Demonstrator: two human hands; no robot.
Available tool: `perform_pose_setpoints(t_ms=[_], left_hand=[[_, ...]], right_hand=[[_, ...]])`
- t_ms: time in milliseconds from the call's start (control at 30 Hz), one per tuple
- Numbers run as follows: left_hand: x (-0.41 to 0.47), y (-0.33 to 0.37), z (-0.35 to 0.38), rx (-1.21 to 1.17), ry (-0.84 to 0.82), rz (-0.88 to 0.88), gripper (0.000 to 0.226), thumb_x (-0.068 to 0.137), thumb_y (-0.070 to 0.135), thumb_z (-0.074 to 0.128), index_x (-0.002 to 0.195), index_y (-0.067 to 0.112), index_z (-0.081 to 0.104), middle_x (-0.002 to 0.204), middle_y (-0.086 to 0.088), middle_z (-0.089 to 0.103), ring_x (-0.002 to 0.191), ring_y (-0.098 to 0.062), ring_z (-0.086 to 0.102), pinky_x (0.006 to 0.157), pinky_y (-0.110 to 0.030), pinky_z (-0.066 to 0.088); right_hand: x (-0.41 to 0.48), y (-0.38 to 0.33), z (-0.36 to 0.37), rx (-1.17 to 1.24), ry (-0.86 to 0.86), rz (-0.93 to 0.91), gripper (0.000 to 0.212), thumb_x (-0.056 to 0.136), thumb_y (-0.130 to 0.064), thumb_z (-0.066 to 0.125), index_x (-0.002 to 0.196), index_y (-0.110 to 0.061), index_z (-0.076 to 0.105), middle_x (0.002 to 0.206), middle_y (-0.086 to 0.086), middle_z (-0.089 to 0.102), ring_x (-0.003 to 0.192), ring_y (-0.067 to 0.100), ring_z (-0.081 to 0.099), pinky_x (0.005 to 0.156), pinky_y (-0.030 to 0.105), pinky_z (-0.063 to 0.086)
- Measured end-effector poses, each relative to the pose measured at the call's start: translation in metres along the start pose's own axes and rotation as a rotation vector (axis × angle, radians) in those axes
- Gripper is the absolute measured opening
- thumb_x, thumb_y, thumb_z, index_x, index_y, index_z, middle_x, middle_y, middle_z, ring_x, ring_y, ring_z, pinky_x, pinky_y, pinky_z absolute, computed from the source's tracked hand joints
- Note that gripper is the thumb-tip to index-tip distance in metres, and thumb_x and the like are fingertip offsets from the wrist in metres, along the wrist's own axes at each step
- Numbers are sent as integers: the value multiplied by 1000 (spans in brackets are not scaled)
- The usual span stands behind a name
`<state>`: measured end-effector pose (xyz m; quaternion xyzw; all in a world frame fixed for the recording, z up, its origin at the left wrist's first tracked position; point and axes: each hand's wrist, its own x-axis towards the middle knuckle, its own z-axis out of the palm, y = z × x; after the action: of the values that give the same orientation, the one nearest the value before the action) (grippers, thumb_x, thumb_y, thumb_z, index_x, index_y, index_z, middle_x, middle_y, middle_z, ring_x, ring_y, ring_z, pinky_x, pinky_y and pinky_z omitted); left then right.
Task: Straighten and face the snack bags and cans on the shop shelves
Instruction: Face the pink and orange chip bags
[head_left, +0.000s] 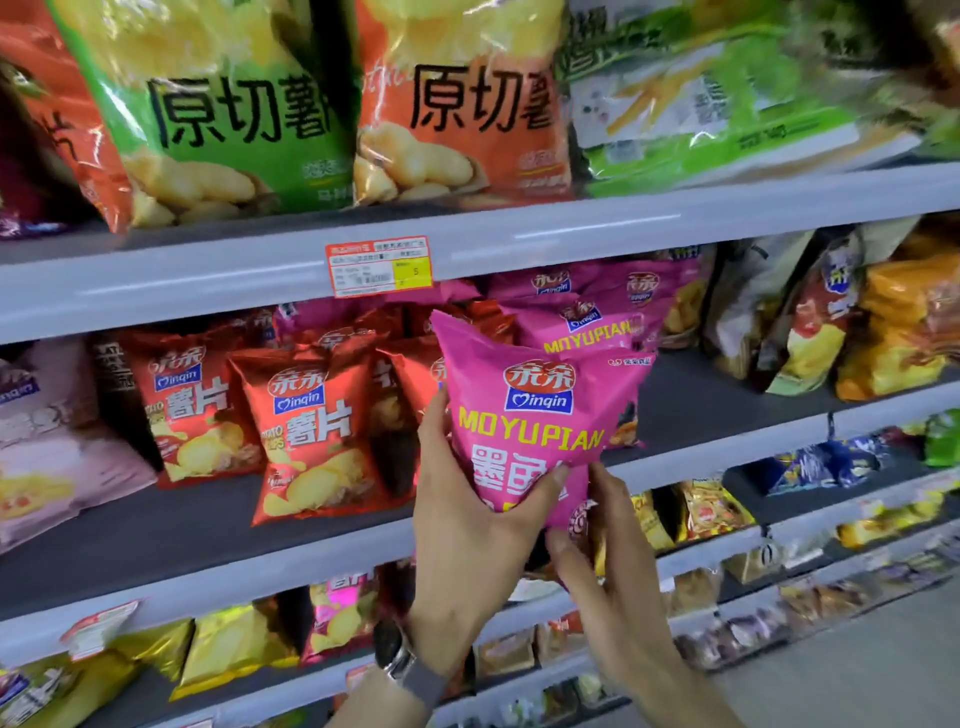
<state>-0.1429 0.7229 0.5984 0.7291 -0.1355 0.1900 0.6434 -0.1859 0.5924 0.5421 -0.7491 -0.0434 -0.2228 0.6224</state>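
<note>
A pink "MOYUPIAN" snack bag (535, 410) is held upright in front of the middle shelf (208, 587), label facing me. My left hand (467, 525) grips its lower left side, thumb across the front. My right hand (608, 577) holds the bag's bottom right corner from below. More pink bags of the same kind (587, 322) stand behind it on the shelf. Red potato chip bags (311, 431) stand to its left, some leaning.
The upper shelf (519, 239) carries large green (218, 104) and orange (457, 104) chip bags and a price tag (379, 266). Pale pink bags (47, 431) sit at far left, mixed bags (831, 322) at right. Lower shelves hold yellow bags (228, 649).
</note>
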Motion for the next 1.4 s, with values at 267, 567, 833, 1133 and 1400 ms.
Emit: perform_pose_setpoints(t_ms=[267, 567, 833, 1133, 1400], left_hand=[[4, 20, 143, 31, -227, -17, 110, 78, 51, 89, 162, 38, 19, 152, 16, 54, 138, -6, 54, 114, -40, 48], [51, 0, 257, 202, -261, -152, 109, 74, 77, 72, 157, 64, 2, 145, 21, 49, 140, -16, 48, 113, -49, 47], [74, -14, 283, 245, -197, -236, 105, 87, 52, 78, 156, 67, -1, 152, 14, 48, 134, -6, 54, 111, -46, 50], [82, -22, 283, 159, -232, -269, 94, 97, 40, 73, 165, 45, 8, 131, 39, 52, 107, 35, 48, 80, 1, 44], [85, -38, 265, 325, -303, -305, 91, 97, 35, 71, 167, 35, 12, 149, 22, 37, 128, 2, 43, 102, -23, 36]], right_hand=[[51, 31, -153, -23, 51, 55, 78, 80, -86, 59, 149, -57, 37, 140, -24, 58, 129, 2, 58, 99, 33, 51], [168, 94, -252, 84, -3, 138, 67, 83, -41, 85, 142, -34, 54, 124, -19, 72, 116, 5, 69, 98, 36, 58], [229, 130, -241, 67, -33, 179, 85, 72, -75, 78, 143, -35, 54, 126, -12, 73, 117, 7, 69, 102, 48, 57], [227, 136, -236, -4, -31, 176, 82, 78, -77, 72, 146, -38, 49, 130, -14, 69, 122, 7, 66, 100, 48, 57], [227, 137, -243, -171, -125, 185, 75, 92, -64, 68, 155, -38, 37, 136, -17, 65, 125, 2, 62, 104, 43, 55]])
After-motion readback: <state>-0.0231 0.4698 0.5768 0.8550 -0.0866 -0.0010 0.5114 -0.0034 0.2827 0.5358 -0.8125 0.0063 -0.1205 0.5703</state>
